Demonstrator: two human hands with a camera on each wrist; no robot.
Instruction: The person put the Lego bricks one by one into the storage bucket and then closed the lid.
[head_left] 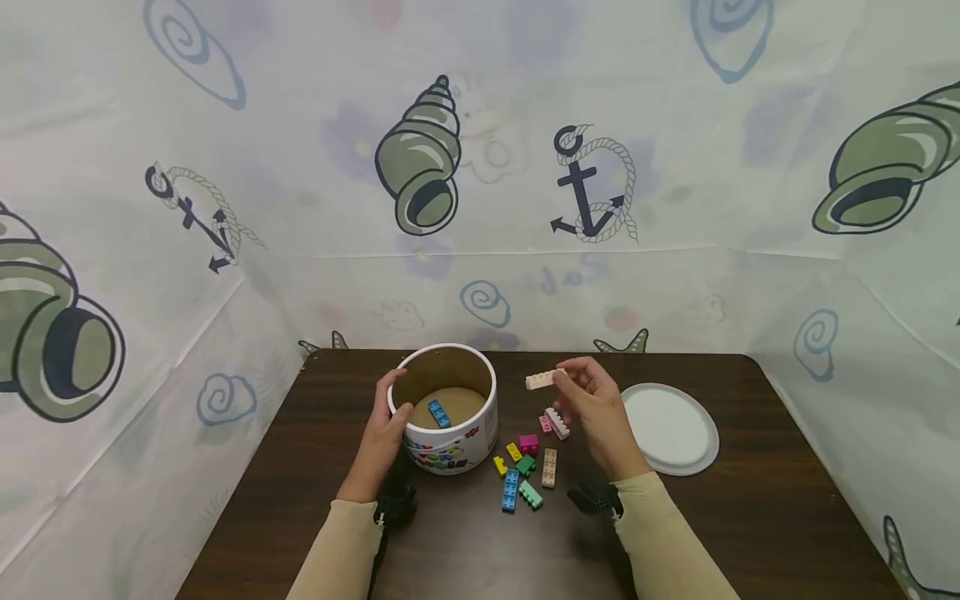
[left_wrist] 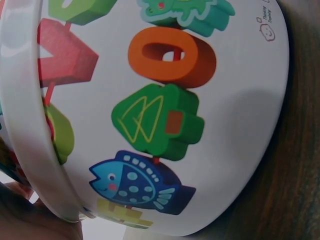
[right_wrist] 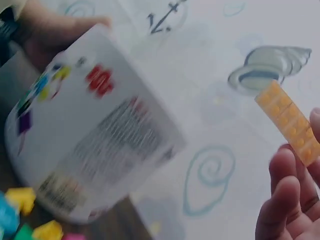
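My left hand (head_left: pixel 382 437) grips the near-left rim of a round white bucket (head_left: pixel 483 429), thumb outside and fingers over the edge. Inside the bucket lies a blue building brick (head_left: pixel 439 414). Colourful printed shapes cover the bucket's wall (left_wrist: pixel 240 150) in the left wrist view. To the right of the bucket, my right hand (head_left: pixel 597 410) pinches one end of a long pale peach building brick (head_left: pixel 540 381), held up above the table. In the right wrist view its studded face (right_wrist: pixel 286 119) shows, with the far end free.
Loose bricks lie between the hands: a light pink one (head_left: pixel 557 423), a magenta one (head_left: pixel 528 443), a tan one (head_left: pixel 550 468), a blue one (head_left: pixel 510 490), a mint one (head_left: pixel 531 495) and several others. A white round lid (head_left: pixel 670 427) lies right on the dark table (head_left: pixel 780 500).
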